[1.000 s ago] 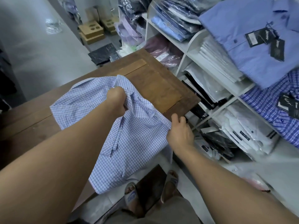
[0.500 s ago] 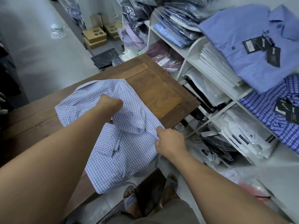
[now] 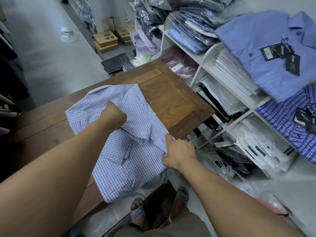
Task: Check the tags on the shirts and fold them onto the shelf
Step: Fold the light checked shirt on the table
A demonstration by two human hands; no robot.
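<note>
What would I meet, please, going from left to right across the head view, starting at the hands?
First the left hand, then the right hand, both gripping the checked shirt, then the plain blue shirt farther right.

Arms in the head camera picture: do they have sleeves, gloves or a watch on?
No. The left arm and right arm are bare as far as the picture shows, with no sleeves in sight. There is no watch or bracelet at either wrist. The left hand and right hand wear no gloves, and no ring shows.
</note>
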